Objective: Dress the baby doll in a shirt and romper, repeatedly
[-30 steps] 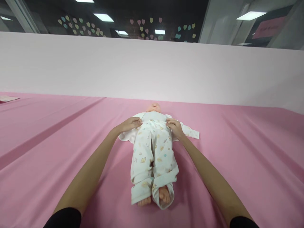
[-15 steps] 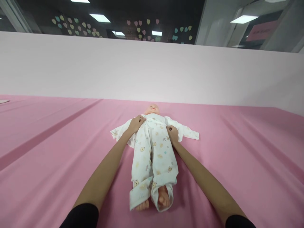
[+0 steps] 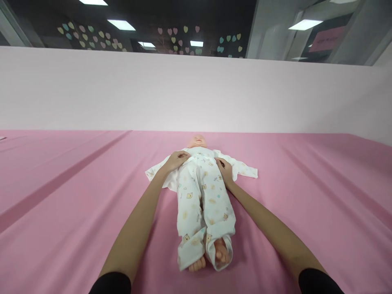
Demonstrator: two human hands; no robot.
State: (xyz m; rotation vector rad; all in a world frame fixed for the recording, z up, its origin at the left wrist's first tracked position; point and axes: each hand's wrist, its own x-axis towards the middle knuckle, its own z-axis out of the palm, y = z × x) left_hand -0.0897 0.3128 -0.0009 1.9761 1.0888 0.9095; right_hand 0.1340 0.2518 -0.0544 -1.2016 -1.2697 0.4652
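Head view: doll [image 3: 197, 141] lies face up on pink sheet [image 3: 92, 212], mid-scene, head far, feet near, likely so both its sides fall within even reach. Left hand [image 3: 177, 160] curled at left end of waistband [image 3: 199, 157], thumb and fingers seemingly pinching edge; right hand [image 3: 226, 170] likewise at right end. Paired grip probably holds trousers [image 3: 212, 192] level across belly. White top [image 3: 245, 169] flares left and right, perhaps leaving waist free. Cuffs bunch at near end, toes showing.
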